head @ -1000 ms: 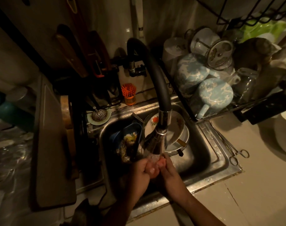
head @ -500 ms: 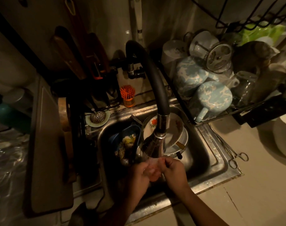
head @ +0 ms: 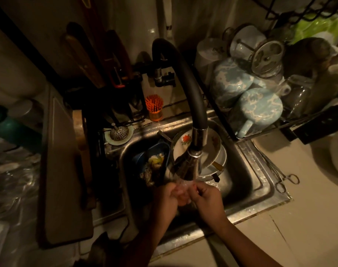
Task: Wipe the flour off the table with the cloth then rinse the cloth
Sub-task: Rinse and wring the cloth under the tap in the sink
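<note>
— Dim kitchen corner, steel sink (head: pixel 260 191) set into a pale desk (head: pixel 309 218). Locate the cloth.

— Cloth (head: pixel 181 195), small and pinkish, sits over the basin directly beneath the tap (head: pixel 189 166) outlet, with water running onto it. Left hand (head: pixel 165 201) grips its left edge with curled fingers. Right hand (head: pixel 207 199) pinches the right edge.

— Change noted?

— Yes. A second ago both hands were pressed together with the cloth bunched between them. Now they stand slightly apart, and the cloth is drawn out between them under the stream.

— Meaning for the task?

— Judged: the wiping stage is over and rinsing is in hand. Opening the cloth should let water reach the folds. Wringing is not yet done. Whether flour remains in it cannot be told in this light.

— Surroundings?

— Stacked plates (head: pixel 214 149) and a blue tub (head: pixel 154 157) of scraps sit in the basin behind the hands. A rack of mugs (head: pixel 258 108) stands to the right. Scissors (head: pixel 287 182) lie on the desk just beside the sink rim.
</note>
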